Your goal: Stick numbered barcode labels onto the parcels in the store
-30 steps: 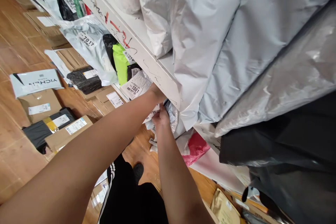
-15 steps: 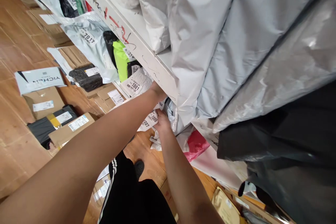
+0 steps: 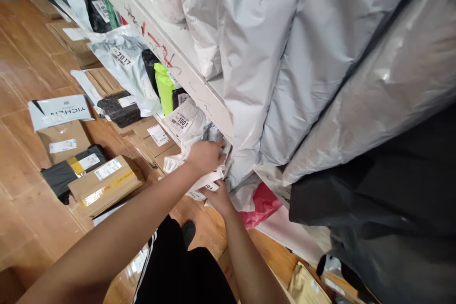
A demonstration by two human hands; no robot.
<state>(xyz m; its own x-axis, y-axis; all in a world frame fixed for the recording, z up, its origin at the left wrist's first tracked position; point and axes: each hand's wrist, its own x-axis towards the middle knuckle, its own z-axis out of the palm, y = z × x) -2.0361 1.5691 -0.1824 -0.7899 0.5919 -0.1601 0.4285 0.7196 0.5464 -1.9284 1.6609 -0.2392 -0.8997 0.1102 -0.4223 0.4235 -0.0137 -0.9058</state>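
Note:
My right hand point(image 3: 219, 197) is closed on white number labels point(image 3: 210, 186), bunched in a strip below the shelf edge. Just above it, slightly blurred, my left hand point(image 3: 205, 157) has its fingers curled at the front of the packages; what they grip, if anything, is hidden. Close to the left hand lies a white parcel bag point(image 3: 187, 121) with a label reading 1001. Grey plastic parcel bags point(image 3: 233, 164) sit beside both hands, under the shelf board.
A white shelf board point(image 3: 178, 64) with handwriting runs diagonally above the hands, loaded with large grey bags point(image 3: 256, 47). Black bags point(image 3: 374, 171) hang over the right side. Cardboard boxes point(image 3: 107, 185) and a YICHEN parcel point(image 3: 60, 111) lie on the wooden floor. A pink bag point(image 3: 261, 206) sits low.
My left hand has come out from under the shelf edge and down toward me, now fully visible. My right hand and the labels sit lower in view, and the labels are turned differently.

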